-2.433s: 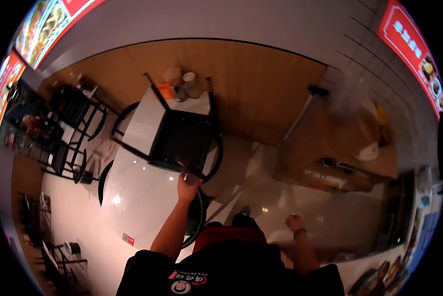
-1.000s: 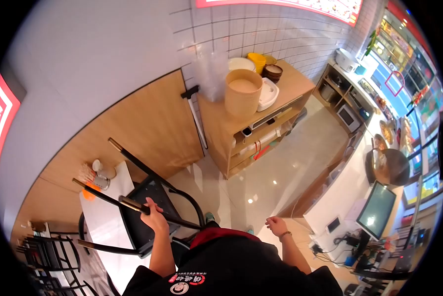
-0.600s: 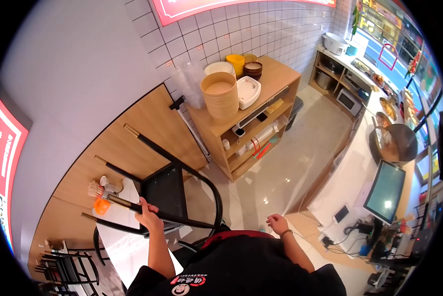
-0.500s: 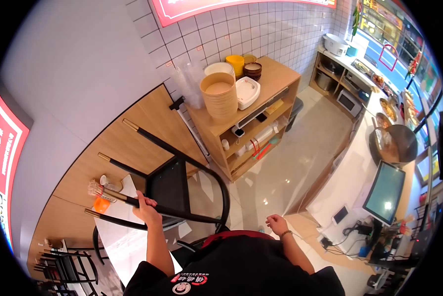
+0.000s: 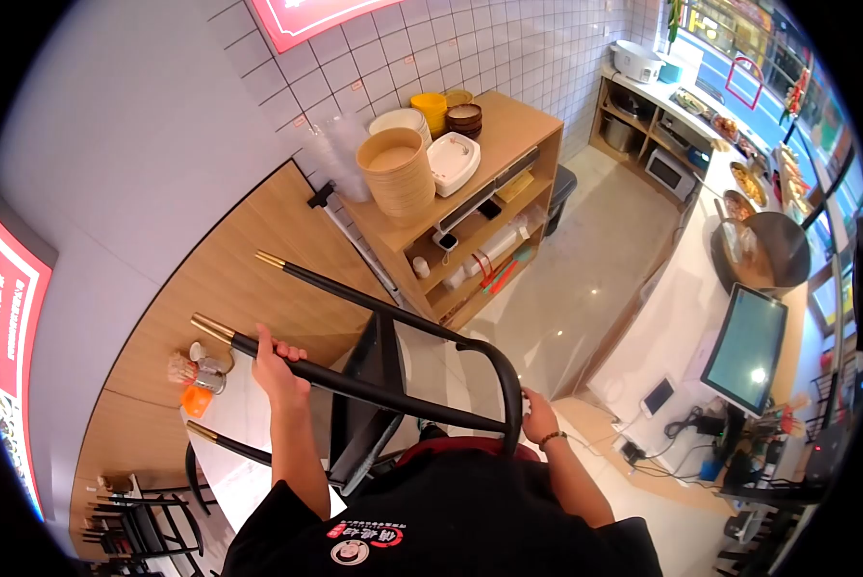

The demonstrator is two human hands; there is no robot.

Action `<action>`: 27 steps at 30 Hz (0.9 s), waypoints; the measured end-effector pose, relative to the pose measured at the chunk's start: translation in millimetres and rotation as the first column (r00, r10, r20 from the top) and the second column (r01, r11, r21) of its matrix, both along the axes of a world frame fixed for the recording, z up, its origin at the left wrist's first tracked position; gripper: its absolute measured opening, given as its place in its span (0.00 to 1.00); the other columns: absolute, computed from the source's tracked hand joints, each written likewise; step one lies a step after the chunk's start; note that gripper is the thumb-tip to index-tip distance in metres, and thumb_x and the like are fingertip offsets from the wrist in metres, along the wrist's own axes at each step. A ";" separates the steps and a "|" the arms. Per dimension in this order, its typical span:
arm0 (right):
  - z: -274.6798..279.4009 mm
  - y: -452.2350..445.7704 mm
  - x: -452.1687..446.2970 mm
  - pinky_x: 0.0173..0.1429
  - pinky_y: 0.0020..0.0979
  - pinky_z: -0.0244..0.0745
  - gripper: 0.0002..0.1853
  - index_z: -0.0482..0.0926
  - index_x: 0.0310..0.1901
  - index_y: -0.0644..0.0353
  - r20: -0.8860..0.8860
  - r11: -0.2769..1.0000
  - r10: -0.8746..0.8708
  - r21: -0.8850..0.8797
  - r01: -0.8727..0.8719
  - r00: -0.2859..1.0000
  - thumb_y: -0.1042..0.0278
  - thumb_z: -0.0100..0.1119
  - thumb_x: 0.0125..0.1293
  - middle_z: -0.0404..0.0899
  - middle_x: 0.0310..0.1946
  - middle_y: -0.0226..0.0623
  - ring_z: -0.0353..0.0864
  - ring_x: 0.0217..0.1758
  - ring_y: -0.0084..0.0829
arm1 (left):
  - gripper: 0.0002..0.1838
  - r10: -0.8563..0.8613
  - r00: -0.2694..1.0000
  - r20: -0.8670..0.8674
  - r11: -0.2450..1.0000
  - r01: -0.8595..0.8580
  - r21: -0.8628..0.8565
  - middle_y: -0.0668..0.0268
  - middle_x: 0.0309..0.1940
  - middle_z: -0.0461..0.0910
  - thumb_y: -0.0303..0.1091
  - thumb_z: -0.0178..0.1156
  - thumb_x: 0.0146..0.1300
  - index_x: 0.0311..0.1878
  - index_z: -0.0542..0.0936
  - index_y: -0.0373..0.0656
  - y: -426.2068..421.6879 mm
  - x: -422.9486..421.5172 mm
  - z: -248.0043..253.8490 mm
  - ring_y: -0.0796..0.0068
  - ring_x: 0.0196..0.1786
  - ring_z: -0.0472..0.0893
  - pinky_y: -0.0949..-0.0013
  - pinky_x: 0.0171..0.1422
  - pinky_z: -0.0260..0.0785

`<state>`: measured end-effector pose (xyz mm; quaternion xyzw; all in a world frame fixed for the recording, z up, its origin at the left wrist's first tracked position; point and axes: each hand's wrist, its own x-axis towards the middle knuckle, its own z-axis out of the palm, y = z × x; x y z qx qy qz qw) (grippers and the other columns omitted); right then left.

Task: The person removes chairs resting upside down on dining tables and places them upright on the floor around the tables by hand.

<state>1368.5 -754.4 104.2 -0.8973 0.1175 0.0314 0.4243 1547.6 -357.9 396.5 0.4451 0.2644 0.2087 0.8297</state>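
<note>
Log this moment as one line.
left hand: gripping chair leg | right hand: at curved backrest, grip unclear | chair: tipped, legs toward wood panel

A person's left hand (image 5: 279,367) grips a tipped black chair (image 5: 388,361) by one leg (image 5: 374,390), near a white table (image 5: 231,462); the right hand (image 5: 539,419) seems to touch its curved back (image 5: 511,392).

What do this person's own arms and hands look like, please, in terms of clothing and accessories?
The left hand and right hand are ungloved, below short black fabric sleeves. A dark, beaded-looking bracelet circles the right wrist; none shows on the left.
</note>
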 end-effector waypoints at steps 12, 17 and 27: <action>58.0 -14.6 23.4 0.74 0.46 0.63 0.38 0.73 0.64 0.43 0.375 0.848 0.512 -0.365 -0.385 0.773 0.70 0.71 0.47 0.62 0.73 0.36 0.62 0.74 0.48 | 0.17 -0.196 0.980 -0.039 0.975 0.190 -0.116 0.76 0.17 0.61 0.47 0.58 0.73 0.29 0.67 0.53 55.2 22.0 -15.8 0.78 0.20 0.63 0.66 0.31 0.65; 53.0 -3.6 47.3 0.73 0.46 0.65 0.34 0.75 0.60 0.43 0.273 0.794 0.561 -0.445 -0.415 0.781 0.73 0.70 0.46 0.64 0.72 0.32 0.63 0.74 0.47 | 0.17 -0.188 0.976 -0.110 0.979 0.178 -0.097 0.77 0.16 0.61 0.47 0.57 0.74 0.30 0.67 0.53 62.5 53.1 -34.1 0.78 0.20 0.65 0.66 0.32 0.66; 123.7 13.6 83.6 0.72 0.49 0.65 0.25 0.78 0.50 0.47 0.282 0.819 0.552 -0.360 -0.447 0.785 0.74 0.70 0.48 0.70 0.67 0.37 0.64 0.73 0.53 | 0.17 -0.143 0.980 -0.137 0.985 0.127 -0.119 0.72 0.16 0.64 0.45 0.55 0.74 0.29 0.67 0.52 120.9 124.2 -89.0 0.72 0.21 0.67 0.61 0.31 0.67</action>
